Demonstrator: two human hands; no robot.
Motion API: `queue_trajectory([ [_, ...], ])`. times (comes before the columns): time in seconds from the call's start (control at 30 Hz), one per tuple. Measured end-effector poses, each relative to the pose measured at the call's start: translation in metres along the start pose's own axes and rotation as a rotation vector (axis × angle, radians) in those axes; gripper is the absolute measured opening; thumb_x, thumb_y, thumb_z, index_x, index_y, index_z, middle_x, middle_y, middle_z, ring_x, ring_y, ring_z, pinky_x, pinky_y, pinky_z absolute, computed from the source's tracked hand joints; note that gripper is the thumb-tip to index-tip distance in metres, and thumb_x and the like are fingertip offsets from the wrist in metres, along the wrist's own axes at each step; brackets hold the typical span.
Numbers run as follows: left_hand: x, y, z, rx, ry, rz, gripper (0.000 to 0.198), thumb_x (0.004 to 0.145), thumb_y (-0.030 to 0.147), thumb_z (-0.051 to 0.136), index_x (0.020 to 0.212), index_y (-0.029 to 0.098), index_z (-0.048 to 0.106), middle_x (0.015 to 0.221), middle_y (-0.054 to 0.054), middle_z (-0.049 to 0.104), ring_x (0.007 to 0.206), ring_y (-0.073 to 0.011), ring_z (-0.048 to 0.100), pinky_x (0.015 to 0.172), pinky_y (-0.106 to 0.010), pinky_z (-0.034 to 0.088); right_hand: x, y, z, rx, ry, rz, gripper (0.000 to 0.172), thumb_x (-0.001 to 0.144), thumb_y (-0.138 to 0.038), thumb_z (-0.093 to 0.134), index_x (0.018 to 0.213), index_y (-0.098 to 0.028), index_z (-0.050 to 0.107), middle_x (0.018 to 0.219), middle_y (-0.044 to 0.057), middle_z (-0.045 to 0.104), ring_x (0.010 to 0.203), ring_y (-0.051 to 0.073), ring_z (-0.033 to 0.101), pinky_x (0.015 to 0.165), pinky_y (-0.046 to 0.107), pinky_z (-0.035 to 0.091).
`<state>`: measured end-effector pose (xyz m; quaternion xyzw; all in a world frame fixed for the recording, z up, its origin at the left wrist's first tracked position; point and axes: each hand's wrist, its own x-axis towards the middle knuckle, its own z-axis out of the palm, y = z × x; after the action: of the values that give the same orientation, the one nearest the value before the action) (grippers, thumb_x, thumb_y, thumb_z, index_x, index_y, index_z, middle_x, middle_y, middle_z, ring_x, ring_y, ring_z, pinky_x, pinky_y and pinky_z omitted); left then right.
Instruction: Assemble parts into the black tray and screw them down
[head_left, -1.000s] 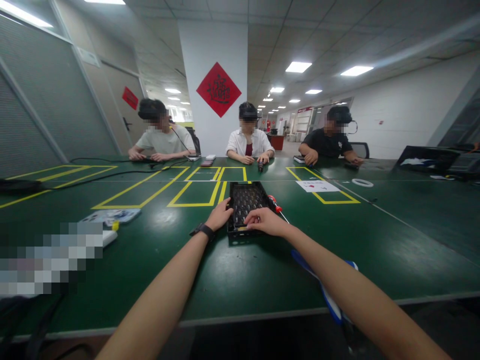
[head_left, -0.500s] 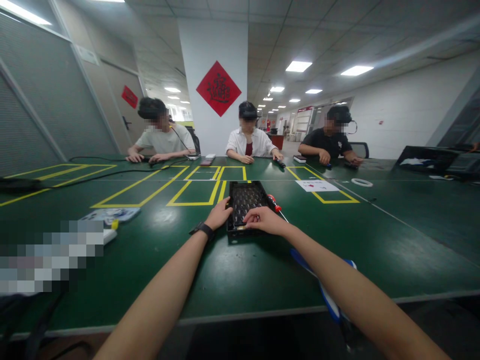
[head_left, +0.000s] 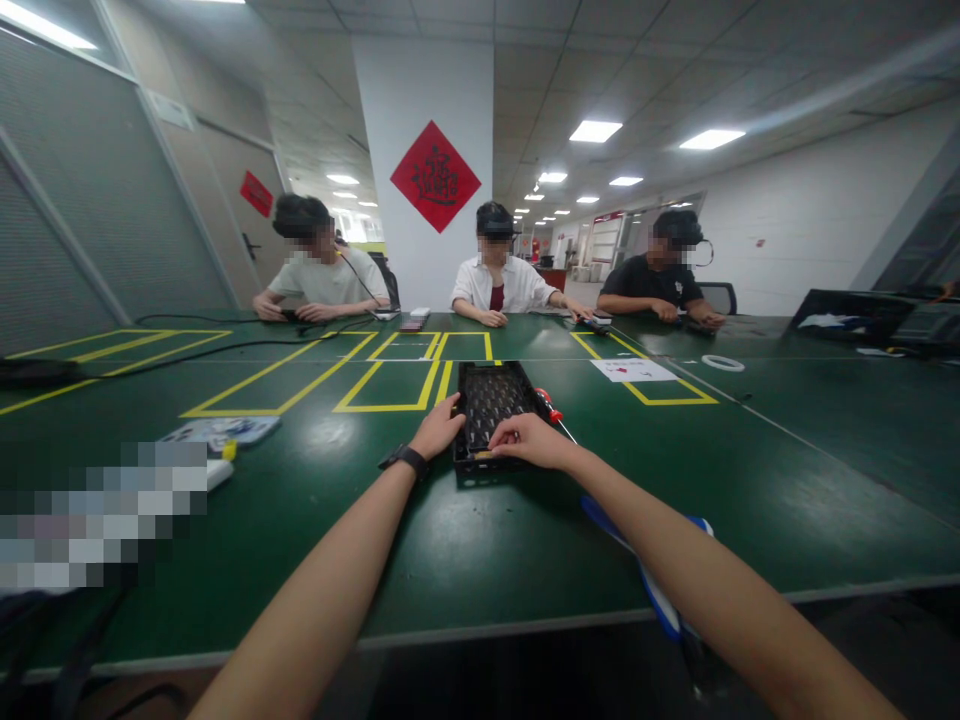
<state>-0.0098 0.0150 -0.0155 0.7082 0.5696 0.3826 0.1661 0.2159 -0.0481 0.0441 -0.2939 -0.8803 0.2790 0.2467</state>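
A black open-topped case (head_left: 496, 408) lies on the green table in front of me, its inside dark with rows of small light marks. My left hand (head_left: 438, 428), with a black band at the wrist, grips the case's left wall. Over the near right part of the case, my right hand (head_left: 525, 438) has its fingers curled in a pinch; whatever is between the fingertips is hidden. A small yellowish patch (head_left: 480, 455) shows on the near end beside those fingertips. Against the case's right side lies a screwdriver (head_left: 550, 405) with a red handle, its shaft pointing toward me.
Below my right forearm is a blue and white object (head_left: 660, 600), partly covered. On the left lie a flat printed box (head_left: 225, 430) and a blurred-out pile. A paper sheet (head_left: 634, 370) and white tape ring (head_left: 723, 364) lie farther right. Three people sit opposite.
My right hand has shifted very slightly right at the case's near end; my left stays put. Across the table, the middle person's hand has moved rightward toward a small box.
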Motion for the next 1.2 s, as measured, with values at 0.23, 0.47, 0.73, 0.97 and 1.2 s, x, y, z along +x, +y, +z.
queue_trajectory([
  [0.23, -0.0009, 0.0044, -0.0011, -0.007, 0.004, -0.011, 0.060, 0.073, 0.021, 0.046, 0.131, 0.011, 0.040, 0.138, -0.012, 0.040, 0.125, -0.0225, 0.039, 0.106, -0.035, 0.029, 0.0005, -0.0021, -0.0010, -0.046, -0.010, -0.018, 0.024, 0.075, -0.033, 0.061, 0.085, -0.014, 0.071, 0.079, 0.005, 0.069, 0.071, 0.013, 0.059, 0.067, 0.023, 0.043],
  [0.47, -0.0010, 0.0034, -0.0006, 0.003, 0.012, 0.006, 0.058, 0.073, 0.022, 0.046, 0.130, 0.011, 0.042, 0.138, -0.012, 0.040, 0.127, -0.0223, 0.037, 0.107, -0.035, 0.026, 0.0030, -0.0002, -0.0022, 0.066, -0.055, 0.043, 0.036, 0.070, -0.036, 0.066, 0.097, -0.012, 0.067, 0.077, 0.005, 0.068, 0.062, 0.010, 0.056, 0.059, 0.021, 0.042],
  [0.73, -0.0008, 0.0014, -0.0009, 0.003, 0.005, 0.002, 0.059, 0.074, 0.022, 0.045, 0.131, 0.012, 0.040, 0.138, -0.011, 0.041, 0.126, -0.0213, 0.038, 0.107, -0.034, 0.027, -0.0002, -0.0037, -0.0013, 0.018, -0.001, -0.014, 0.031, 0.071, -0.038, 0.065, 0.088, -0.012, 0.070, 0.079, 0.006, 0.069, 0.069, 0.013, 0.059, 0.065, 0.023, 0.044],
  [0.97, -0.0019, 0.0025, -0.0020, 0.010, 0.005, 0.009, 0.059, 0.073, 0.022, 0.045, 0.131, 0.013, 0.041, 0.138, -0.010, 0.041, 0.126, -0.0213, 0.039, 0.107, -0.034, 0.027, -0.0015, -0.0072, -0.0024, -0.118, 0.006, -0.069, 0.022, 0.076, -0.032, 0.061, 0.086, -0.016, 0.071, 0.081, 0.005, 0.070, 0.073, 0.014, 0.061, 0.071, 0.024, 0.044],
  [1.2, -0.0017, 0.0031, -0.0021, 0.018, 0.004, 0.012, 0.060, 0.074, 0.022, 0.044, 0.132, 0.010, 0.040, 0.138, -0.012, 0.040, 0.127, -0.0218, 0.037, 0.108, -0.035, 0.026, 0.0004, -0.0061, -0.0014, -0.106, -0.008, -0.081, 0.020, 0.076, -0.030, 0.061, 0.085, -0.015, 0.071, 0.081, 0.005, 0.070, 0.073, 0.014, 0.061, 0.070, 0.024, 0.044],
])
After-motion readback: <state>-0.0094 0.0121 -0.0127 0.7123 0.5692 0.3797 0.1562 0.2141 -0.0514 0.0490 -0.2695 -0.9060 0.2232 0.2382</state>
